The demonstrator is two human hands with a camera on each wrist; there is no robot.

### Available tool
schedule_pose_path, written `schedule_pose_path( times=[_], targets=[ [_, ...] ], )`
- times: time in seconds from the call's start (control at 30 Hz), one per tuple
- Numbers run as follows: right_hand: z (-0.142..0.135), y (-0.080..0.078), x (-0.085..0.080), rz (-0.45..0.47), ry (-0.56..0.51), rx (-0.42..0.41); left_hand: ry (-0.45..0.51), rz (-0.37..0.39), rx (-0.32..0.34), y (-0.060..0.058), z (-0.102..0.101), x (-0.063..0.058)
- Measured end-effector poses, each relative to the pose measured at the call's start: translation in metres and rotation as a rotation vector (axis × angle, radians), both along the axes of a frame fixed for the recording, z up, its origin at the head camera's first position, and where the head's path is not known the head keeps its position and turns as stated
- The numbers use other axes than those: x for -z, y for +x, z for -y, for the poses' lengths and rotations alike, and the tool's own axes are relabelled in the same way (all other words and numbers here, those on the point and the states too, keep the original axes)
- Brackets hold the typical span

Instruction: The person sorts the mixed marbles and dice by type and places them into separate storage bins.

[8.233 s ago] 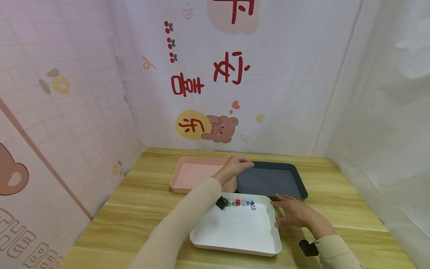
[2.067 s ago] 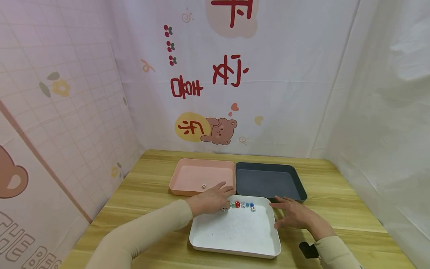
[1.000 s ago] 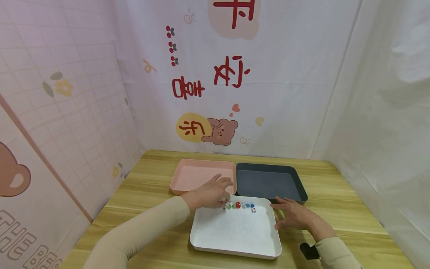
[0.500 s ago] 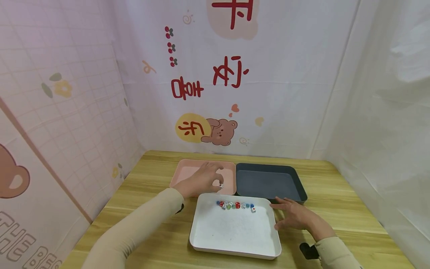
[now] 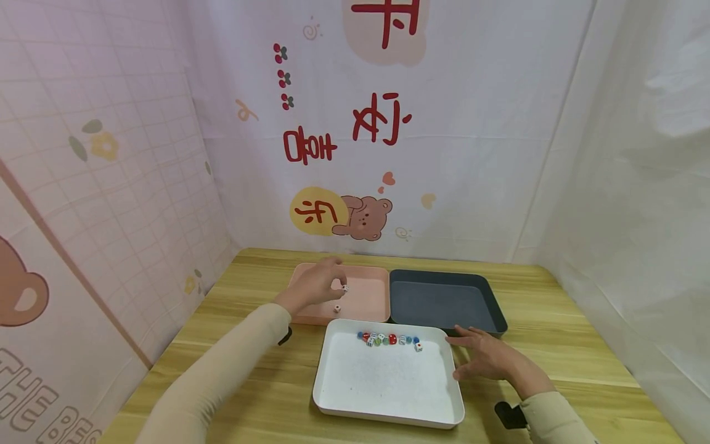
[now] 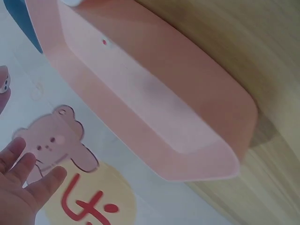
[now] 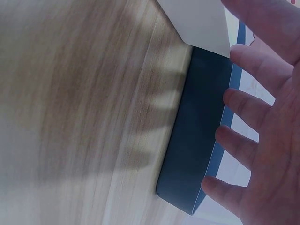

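Note:
Over the pink tray (image 5: 368,290), my left hand (image 5: 315,287) pinches a small white die (image 5: 345,288) between thumb and finger. The left wrist view catches that die (image 6: 5,85) at its left edge, the other fingers spread. A second white die (image 5: 337,308) lies on the pink tray's floor. Along the back of the white tray (image 5: 388,385) runs a row of white dice, red dice (image 5: 392,339) and small blue and green balls (image 5: 408,340). My right hand (image 5: 490,354), fingers spread, has its fingertips at that tray's right rim.
A dark blue tray (image 5: 444,302) stands right of the pink one, behind the white tray. All three rest on a wood-grain table (image 5: 249,345). Printed white cloth (image 5: 471,154) hangs behind and at both sides.
A die now in my left hand has left the white tray. The hand has moved back and left over the pink tray, uncovering the rest of the row. My right hand stays put.

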State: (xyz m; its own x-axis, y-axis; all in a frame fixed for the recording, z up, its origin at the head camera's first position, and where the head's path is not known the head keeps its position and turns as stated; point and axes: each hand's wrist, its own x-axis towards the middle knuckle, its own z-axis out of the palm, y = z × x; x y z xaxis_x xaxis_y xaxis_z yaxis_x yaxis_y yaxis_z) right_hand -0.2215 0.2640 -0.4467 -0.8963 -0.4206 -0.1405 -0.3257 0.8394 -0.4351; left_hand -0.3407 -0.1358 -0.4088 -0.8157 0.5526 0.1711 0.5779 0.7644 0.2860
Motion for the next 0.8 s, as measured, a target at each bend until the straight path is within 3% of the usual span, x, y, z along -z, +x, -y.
schedule_pose_path(
  times=[0.23, 0.4, 0.8],
  targets=[
    [0.000, 0.001, 0.000, 0.013, -0.015, 0.013, -0.017, -0.020, -0.084, -0.007, 0.014, 0.003],
    [0.001, 0.001, -0.001, 0.020, -0.020, 0.021, 0.023, 0.023, -0.107, -0.009, 0.020, 0.006],
    [0.001, 0.001, -0.002, 0.016, -0.014, 0.019, 0.016, 0.064, -0.142, -0.010, 0.030, 0.017]
  ],
)
